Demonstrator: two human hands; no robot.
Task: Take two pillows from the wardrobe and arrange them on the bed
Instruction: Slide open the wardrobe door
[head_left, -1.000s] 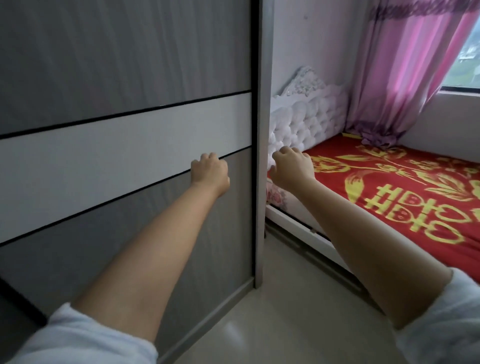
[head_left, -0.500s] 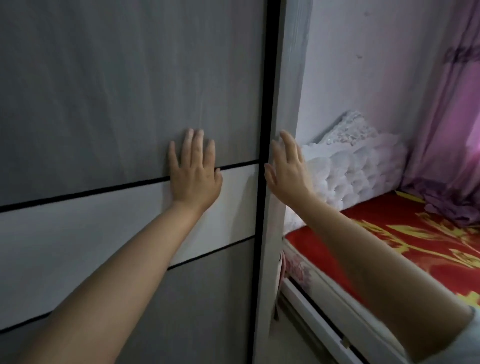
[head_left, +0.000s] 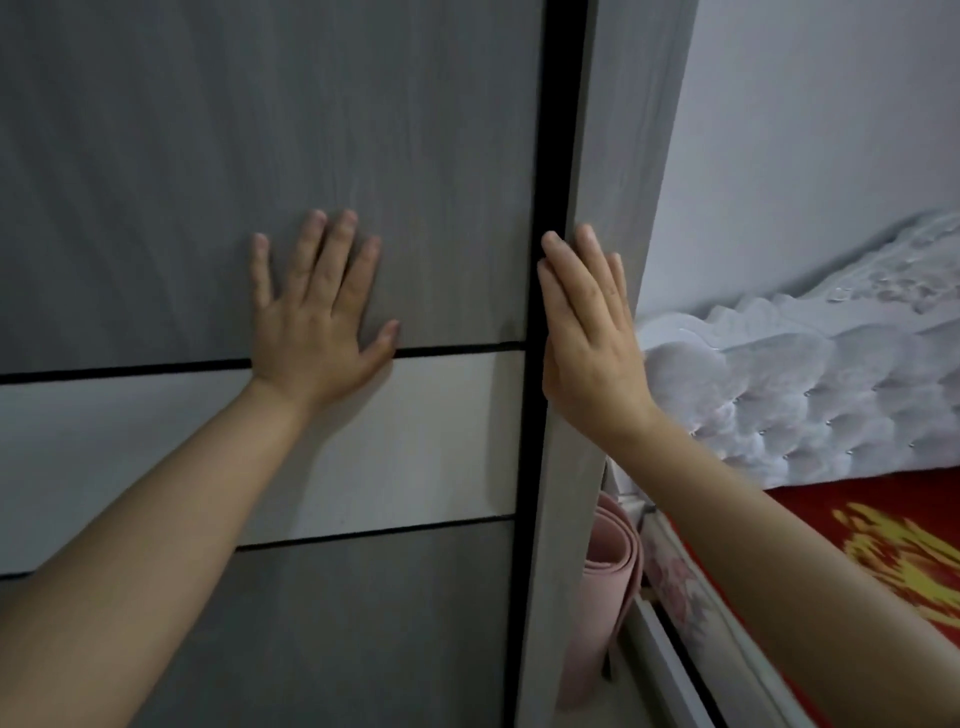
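Observation:
A grey wardrobe sliding door (head_left: 405, 156) with a white band across it fills the left of the view and is closed. My left hand (head_left: 317, 317) lies flat on the door, fingers spread, palm against the panel. My right hand (head_left: 587, 338) is flat with fingers straight, pressed along the door's right edge next to the grey side panel (head_left: 618, 156). The bed (head_left: 883, 561) with a red and yellow cover lies at the right. No pillows are visible; the wardrobe's inside is hidden.
A white tufted headboard (head_left: 810, 395) stands against the white wall at the right. A rolled pink mat (head_left: 608, 577) leans in the narrow gap between the wardrobe side and the bed frame (head_left: 670, 670).
Both hands went from loose fists to flat open palms and reached the door. The view has moved closer to the wardrobe; the curtain and window have left the frame.

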